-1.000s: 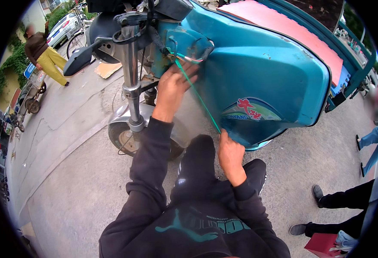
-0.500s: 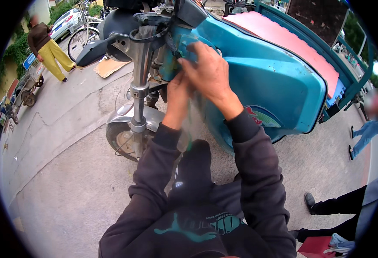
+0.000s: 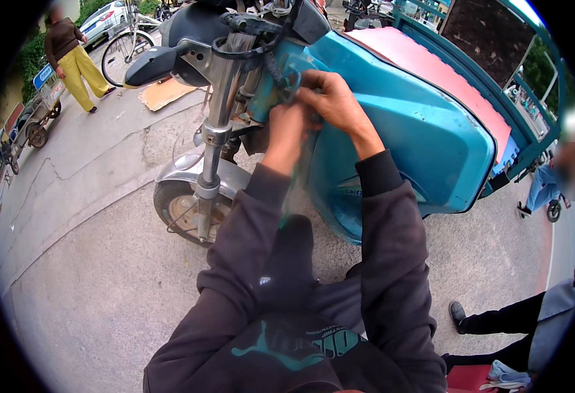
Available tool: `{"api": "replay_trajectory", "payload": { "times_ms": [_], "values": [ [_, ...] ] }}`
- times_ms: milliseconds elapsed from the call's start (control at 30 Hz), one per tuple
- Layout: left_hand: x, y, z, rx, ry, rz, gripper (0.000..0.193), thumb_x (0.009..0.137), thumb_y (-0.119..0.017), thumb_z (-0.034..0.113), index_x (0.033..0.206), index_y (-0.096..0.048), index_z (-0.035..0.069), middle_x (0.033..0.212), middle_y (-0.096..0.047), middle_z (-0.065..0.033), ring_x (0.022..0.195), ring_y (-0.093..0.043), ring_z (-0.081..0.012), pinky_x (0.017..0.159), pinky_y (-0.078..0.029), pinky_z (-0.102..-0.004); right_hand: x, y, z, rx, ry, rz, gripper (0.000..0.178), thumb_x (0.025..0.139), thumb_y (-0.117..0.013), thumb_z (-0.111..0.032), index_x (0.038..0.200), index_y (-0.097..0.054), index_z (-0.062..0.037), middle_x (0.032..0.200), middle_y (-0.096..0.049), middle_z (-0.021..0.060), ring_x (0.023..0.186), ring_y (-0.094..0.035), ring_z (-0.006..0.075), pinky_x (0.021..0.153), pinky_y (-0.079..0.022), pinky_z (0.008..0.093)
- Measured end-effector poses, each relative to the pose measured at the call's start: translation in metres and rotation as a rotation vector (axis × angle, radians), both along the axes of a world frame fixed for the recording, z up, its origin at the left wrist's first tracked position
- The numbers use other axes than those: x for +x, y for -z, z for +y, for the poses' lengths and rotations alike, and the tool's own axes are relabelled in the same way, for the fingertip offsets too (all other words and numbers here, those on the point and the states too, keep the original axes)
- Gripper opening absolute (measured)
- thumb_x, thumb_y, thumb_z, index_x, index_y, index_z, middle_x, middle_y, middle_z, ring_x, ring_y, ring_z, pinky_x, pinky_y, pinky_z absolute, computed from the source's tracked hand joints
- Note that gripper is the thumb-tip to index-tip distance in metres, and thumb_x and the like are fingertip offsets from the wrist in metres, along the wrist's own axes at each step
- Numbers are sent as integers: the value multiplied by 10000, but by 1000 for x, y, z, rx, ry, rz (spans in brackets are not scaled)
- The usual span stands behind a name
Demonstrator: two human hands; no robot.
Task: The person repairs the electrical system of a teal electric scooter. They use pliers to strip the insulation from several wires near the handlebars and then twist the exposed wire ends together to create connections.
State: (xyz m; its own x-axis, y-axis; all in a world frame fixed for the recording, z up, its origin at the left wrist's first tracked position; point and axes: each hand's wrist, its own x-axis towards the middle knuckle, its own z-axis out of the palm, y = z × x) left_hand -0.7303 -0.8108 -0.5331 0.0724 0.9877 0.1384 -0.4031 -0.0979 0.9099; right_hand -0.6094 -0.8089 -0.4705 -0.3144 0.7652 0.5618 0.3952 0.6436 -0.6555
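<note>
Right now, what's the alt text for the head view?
A person's bare left hand and right hand are close together beside a curved, glossy teal vehicle panel. A blurred green strand hangs below; a chrome fork stands to the left.

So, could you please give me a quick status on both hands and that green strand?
Left hand and right hand close together beside the teal panel, grips unclear. Green strand blurred, hanging below. Dark cable close by.
</note>
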Motion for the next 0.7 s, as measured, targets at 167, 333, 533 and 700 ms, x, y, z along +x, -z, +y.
{"api": "replay_trajectory", "payload": {
  "times_ms": [167,333,533,700],
  "values": [
    [9,7,4,32,-8,-15,271,946,-627,247,1028,-685,-4,868,-703,-77,632,-667,-156,551,-516,-266,1,-3,3,-74,59,-42,200,933,-592,-131,1050,-656,18,869,-644,27,782,-558,95,703,-487,273],
    [14,24,4,54,-15,72,259,977,-592,208,1074,-691,-11,809,-696,-61,653,-666,-139,579,-537,-271,11,-12,5,-367,35,21,228,968,-569,-146,1110,-666,5,884,-656,32,788,-573,96,706,-491,271],
    [-19,54,-16,262,-96,382,289,993,-562,208,1146,-661,-17,743,-672,-48,640,-626,-133,566,-480,-277,11,12,5,143,133,-37,258,931,-587,-86,1159,-633,26,990,-673,119,880,-621,169,798,-504,314],
    [-57,98,-70,535,-416,776,387,930,-549,183,1233,-566,-58,885,-661,-247,790,-660,-390,716,-497,-445,-7,18,-15,331,139,61,271,999,-528,-216,1062,-610,35,983,-613,229,934,-592,415,843,-472,452]
  ]
}}
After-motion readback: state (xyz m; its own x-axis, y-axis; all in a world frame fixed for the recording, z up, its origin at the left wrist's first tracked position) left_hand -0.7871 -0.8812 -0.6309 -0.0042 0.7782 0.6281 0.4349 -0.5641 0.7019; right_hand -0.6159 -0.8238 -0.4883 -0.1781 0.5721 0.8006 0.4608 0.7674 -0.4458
